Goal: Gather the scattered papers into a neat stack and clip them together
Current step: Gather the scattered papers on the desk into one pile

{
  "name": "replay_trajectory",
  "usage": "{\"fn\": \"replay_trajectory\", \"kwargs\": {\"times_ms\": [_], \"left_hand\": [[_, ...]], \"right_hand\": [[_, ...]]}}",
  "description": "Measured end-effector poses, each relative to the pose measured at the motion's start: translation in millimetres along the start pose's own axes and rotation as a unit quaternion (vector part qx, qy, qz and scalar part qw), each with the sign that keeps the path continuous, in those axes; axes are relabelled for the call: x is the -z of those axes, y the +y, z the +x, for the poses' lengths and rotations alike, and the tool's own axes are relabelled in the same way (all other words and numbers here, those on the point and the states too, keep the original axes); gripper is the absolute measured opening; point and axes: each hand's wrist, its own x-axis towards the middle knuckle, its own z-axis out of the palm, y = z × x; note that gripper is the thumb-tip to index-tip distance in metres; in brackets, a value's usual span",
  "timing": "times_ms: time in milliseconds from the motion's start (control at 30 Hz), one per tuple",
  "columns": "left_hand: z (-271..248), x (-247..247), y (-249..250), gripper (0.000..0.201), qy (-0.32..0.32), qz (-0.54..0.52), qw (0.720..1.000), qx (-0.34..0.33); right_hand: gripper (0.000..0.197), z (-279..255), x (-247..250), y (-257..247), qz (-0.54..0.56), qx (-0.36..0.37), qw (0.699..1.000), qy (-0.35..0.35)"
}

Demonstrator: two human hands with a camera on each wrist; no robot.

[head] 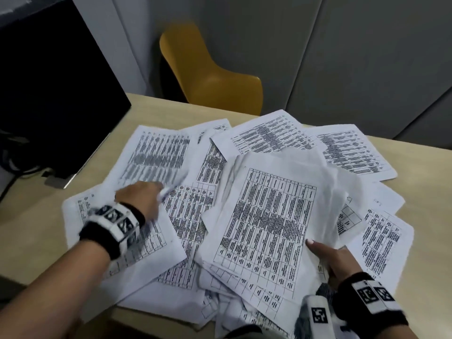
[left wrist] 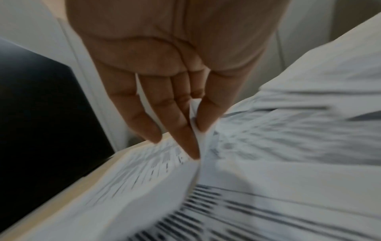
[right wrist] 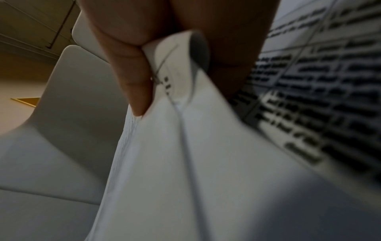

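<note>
Several printed sheets with tables (head: 193,199) lie fanned out and overlapping on a beige table (head: 423,182). My left hand (head: 139,196) reaches over the left sheets and pinches the lifted edge of one sheet (left wrist: 195,130) between thumb and fingers (left wrist: 185,138). My right hand (head: 330,258) grips a gathered bundle of sheets (head: 266,221) at its right edge, thumb on top. In the right wrist view the fingers (right wrist: 136,84) curl round the bundle's rolled edge (right wrist: 179,65). No clip is in view.
A black monitor (head: 49,94) with cables stands at the table's left. A yellow chair (head: 212,77) sits behind the far edge, in front of grey wall panels. Bare tabletop shows at far right and near left.
</note>
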Motion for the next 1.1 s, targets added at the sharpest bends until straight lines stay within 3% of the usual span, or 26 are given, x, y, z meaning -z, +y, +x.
{"fn": "replay_trajectory", "kwargs": {"times_ms": [200, 267, 300, 333, 367, 433, 500, 533, 600, 733, 833, 933, 1000, 1067, 1100], "left_hand": [[-78.5, -50.1, 17.2, 0.036, -0.053, -0.049, 0.995, -0.067], [-86.8, -57.5, 9.5, 0.043, -0.106, -0.115, 0.985, -0.068], [-87.9, -54.8, 0.8, 0.052, -0.149, -0.194, 0.968, -0.059], [-89.7, -49.7, -10.1, 0.061, -0.173, -0.307, 0.935, -0.035], [-88.6, -44.3, -21.1, 0.063, -0.156, -0.408, 0.900, -0.002], [-76.6, -45.0, -49.3, 0.062, -0.029, -0.492, 0.861, 0.129], [-60.5, -56.8, -73.6, 0.081, 0.049, -0.405, 0.867, 0.287], [-55.6, -63.4, -78.5, 0.092, 0.039, -0.356, 0.870, 0.338], [-51.5, -74.6, -78.0, 0.104, 0.009, -0.319, 0.869, 0.379], [-46.1, -77.6, -57.2, 0.126, 0.018, -0.334, 0.870, 0.362], [-37.4, -72.6, -47.4, 0.136, 0.016, -0.405, 0.843, 0.353], [-36.4, -65.5, -38.6, 0.135, 0.058, -0.456, 0.827, 0.322], [-38.0, -63.4, -31.1, 0.130, 0.096, -0.502, 0.803, 0.307], [-38.4, -68.6, -26.2, 0.121, 0.107, -0.532, 0.783, 0.305], [-39.6, -70.7, -24.6, 0.112, 0.099, -0.545, 0.778, 0.297]], "right_hand": [[0.025, 2.2, 3.8, 3.8, -0.018, -0.001, 1.000, 0.002], [0.025, -0.7, 3.9, 4.3, -0.030, -0.007, 1.000, 0.004], [0.025, -1.4, 4.6, 4.4, -0.039, -0.007, 0.999, 0.005], [0.024, -2.5, 5.3, 4.4, -0.043, -0.008, 0.999, 0.005], [0.024, -1.8, 6.4, 4.7, -0.045, -0.013, 0.999, 0.001], [0.021, -4.8, 5.6, 3.5, -0.049, -0.020, 0.999, -0.009], [0.020, -4.3, 6.1, 4.4, -0.052, -0.025, 0.998, -0.003], [0.021, -3.8, 5.7, 4.7, -0.057, -0.027, 0.998, 0.000], [0.026, -2.2, 4.6, 6.2, -0.070, -0.025, 0.997, 0.012], [0.039, 9.1, 6.4, 11.9, -0.065, -0.026, 0.997, 0.024], [0.070, 44.3, 21.0, 33.6, -0.068, -0.045, 0.996, 0.024], [0.086, 78.1, 35.4, 53.7, -0.070, -0.058, 0.996, 0.016], [0.091, 81.3, 38.7, 55.1, -0.070, -0.062, 0.996, 0.004], [0.097, 66.3, 31.9, 46.3, -0.075, -0.053, 0.996, 0.002], [0.090, 51.4, 26.2, 37.2, -0.070, -0.047, 0.996, -0.003]]}}
